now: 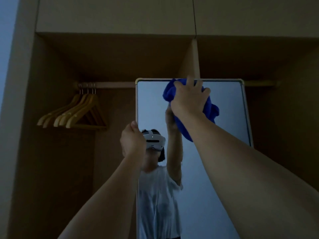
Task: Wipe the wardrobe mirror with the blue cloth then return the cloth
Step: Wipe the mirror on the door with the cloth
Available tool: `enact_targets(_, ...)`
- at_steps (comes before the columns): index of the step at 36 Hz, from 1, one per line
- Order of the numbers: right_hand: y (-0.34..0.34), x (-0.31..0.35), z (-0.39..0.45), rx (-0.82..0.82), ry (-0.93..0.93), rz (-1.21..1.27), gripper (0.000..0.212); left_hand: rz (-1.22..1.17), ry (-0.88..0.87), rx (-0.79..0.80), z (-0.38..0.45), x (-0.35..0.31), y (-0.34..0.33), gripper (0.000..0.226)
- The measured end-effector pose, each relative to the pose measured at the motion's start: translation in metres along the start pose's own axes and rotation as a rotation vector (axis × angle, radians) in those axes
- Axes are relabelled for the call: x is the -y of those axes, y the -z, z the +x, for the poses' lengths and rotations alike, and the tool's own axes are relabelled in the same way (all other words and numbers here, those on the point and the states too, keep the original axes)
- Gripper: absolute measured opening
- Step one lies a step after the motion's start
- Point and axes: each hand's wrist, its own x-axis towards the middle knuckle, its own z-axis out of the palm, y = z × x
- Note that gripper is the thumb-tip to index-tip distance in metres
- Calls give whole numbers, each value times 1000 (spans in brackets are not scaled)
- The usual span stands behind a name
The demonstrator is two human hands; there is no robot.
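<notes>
Two bare forearms are seen nearest the camera, raised from the bottom edge toward the wardrobe mirror (224,118). The right hand (189,98) is pressed against the glass close to the mirror's top edge, at about 12 o'clock on the pane, and its fingers (190,81) are closed over the bunched blue cloth (209,109). The cloth is held flat to the mirror beneath the palm, and a fold of it hangs down toward 5 o'clock from the hand. One finger is extended up over the top of the pale frame.

The left hand (133,140) is closed around the mirror's left edge, at about 9 o'clock on the pane, with the thumb laid on the front of the frame; the remaining fingers are hidden behind the edge.

In the glass, a reflection of a person in a white headset and a light T-shirt is shown with one arm raised.

The mirror is set in front of an open wardrobe (112,54). At 9 o'clock from the mirror, several wooden hangers (77,112) are hung together on a rail (107,85).
</notes>
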Motion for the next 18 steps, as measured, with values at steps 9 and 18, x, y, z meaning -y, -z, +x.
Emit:
enact_targets(9,-6,-21,5,-35,-94,-104,51,11,-56,-44,3,5,-1,38)
enact_targets(18,-7,12,-10,-72,155,2,53,29,-6,-66,6,7,-5,36)
